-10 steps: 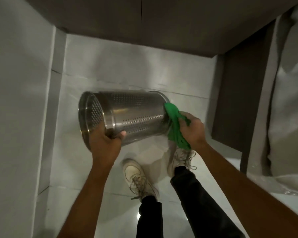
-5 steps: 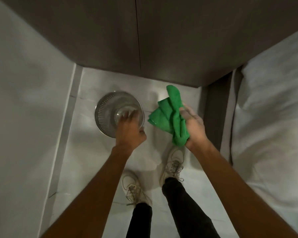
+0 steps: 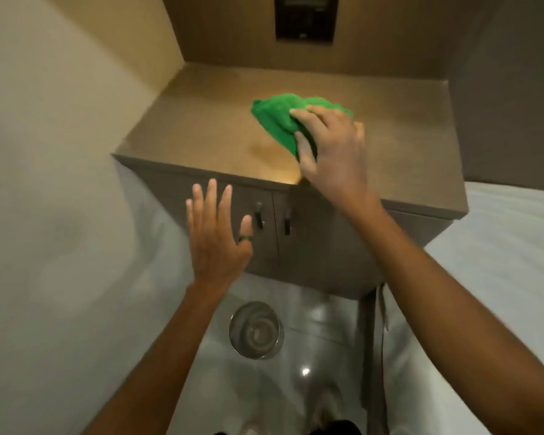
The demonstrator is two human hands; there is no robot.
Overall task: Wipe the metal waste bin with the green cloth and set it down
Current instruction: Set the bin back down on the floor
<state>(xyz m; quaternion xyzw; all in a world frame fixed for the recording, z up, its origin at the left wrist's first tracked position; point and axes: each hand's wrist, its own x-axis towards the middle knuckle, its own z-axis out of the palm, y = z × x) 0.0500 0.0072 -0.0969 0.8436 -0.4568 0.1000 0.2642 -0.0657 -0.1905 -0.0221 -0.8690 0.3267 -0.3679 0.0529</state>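
The metal waste bin (image 3: 255, 330) stands upright on the pale floor below the cabinet, its round open mouth facing up, and neither hand touches it. My left hand (image 3: 217, 237) hovers above it in front of the cabinet doors, fingers spread and holding nothing. My right hand (image 3: 328, 146) rests on top of the brown cabinet (image 3: 201, 127) with its fingers pressed onto the bunched green cloth (image 3: 280, 120), which lies on the cabinet top.
A beige wall (image 3: 60, 152) closes the left side. Two small door handles (image 3: 272, 218) sit on the cabinet front. A white bed sheet (image 3: 500, 246) fills the right. A dark recessed panel (image 3: 305, 20) is set in the back wall. My shoes are at the bottom edge.
My left hand let go of the bin, which now stands on the floor, and rose open. My right hand carried the green cloth up onto the cabinet top. My view tilted upward.
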